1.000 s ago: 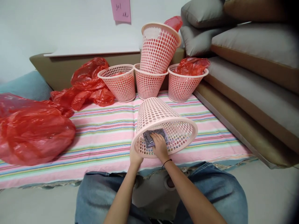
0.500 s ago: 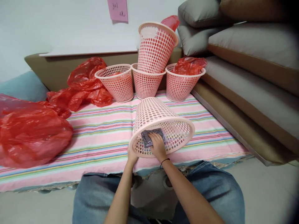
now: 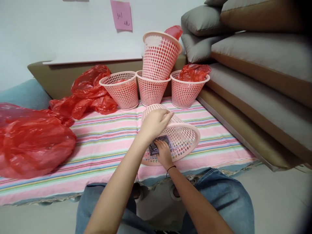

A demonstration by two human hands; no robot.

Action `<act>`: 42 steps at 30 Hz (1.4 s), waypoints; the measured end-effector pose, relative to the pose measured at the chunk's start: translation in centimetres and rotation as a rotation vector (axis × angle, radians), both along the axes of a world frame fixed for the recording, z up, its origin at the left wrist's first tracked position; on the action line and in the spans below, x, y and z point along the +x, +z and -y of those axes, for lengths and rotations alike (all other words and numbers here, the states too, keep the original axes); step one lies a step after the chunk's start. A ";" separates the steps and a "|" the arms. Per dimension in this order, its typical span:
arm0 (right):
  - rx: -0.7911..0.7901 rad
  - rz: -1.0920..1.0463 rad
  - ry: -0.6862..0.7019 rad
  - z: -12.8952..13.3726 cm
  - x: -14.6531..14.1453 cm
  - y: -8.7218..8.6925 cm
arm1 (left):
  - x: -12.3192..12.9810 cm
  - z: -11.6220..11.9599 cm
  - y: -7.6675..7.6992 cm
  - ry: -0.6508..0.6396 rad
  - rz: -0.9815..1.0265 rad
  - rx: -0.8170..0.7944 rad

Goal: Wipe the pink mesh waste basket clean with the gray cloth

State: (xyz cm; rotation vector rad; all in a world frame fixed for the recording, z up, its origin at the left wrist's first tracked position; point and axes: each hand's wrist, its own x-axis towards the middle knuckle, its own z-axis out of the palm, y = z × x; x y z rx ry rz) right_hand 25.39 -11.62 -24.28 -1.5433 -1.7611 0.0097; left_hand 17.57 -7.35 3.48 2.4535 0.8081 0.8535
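Observation:
A pink perforated plastic basket (image 3: 185, 131) lies on its side on the striped cloth, its wide mouth turned toward me. My right hand (image 3: 164, 152), with a dark band at the wrist, reaches inside it and presses a folded grey-purple cleaning cloth (image 3: 167, 139) against the inner wall. Over the basket's upper rim and side is my left hand (image 3: 156, 123), thumb and fingers stretched out and apart. Whether it touches the basket I cannot tell. The hand and forearm cover the left part of the mouth.
Several similar baskets stand along the back, among them a left basket (image 3: 125, 94) and a tilted basket (image 3: 158, 58) set in another. Red plastic bags (image 3: 36, 143) lie at the left. Stacked grey-brown cushions (image 3: 263, 84) border the right side. A pink note (image 3: 121, 15) hangs on the wall.
My left hand has left the basket's lower left rim and risen over its top. My right hand stays inside with the cloth. The view has tilted slightly upward.

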 end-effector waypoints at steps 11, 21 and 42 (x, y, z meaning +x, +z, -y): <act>0.004 -0.003 -0.001 -0.1 0.0 -0.3 | 3.7 -3.3 -1.8 -0.212 -0.355 -0.196; -0.010 -0.007 -0.004 -0.1 -0.5 -0.2 | 0.8 -5.0 -1.7 -0.315 -0.559 -0.254; -0.048 0.046 0.028 -3.1 1.1 2.5 | 1.5 -5.5 -2.3 -0.360 -0.535 -0.265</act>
